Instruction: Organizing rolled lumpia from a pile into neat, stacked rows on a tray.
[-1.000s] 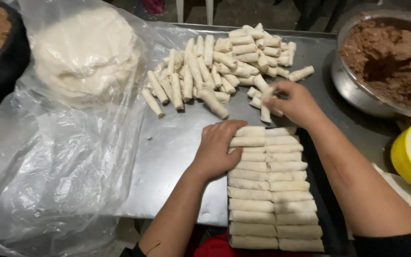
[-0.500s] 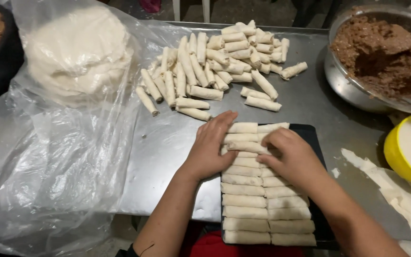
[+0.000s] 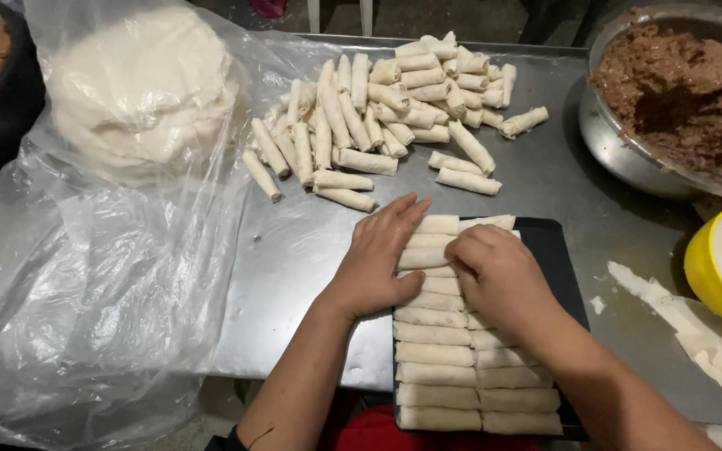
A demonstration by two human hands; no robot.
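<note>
rolls packed in rows (image 3: 440, 351) lie in a black tray (image 3: 557, 250), long axes crosswise to the forearms, directly under both hands. left hand (image 3: 375, 259) flat, fingers extended, palm against the left ends of the upper rows; grasps nothing. right hand (image 3: 499, 271) loosely curled, knuckles up, pressing on the upper rows; whether it pinches a roll, cannot tell. loose pile of rolls (image 3: 386, 108) lies ahead of the fingertips on the steel table (image 3: 545, 175), nearer the left hand. bagged wrappers (image 3: 139, 83) far left, bowl of filling (image 3: 670, 92) far right

Steel table (image 3: 294, 250), dim floor beyond
</note>
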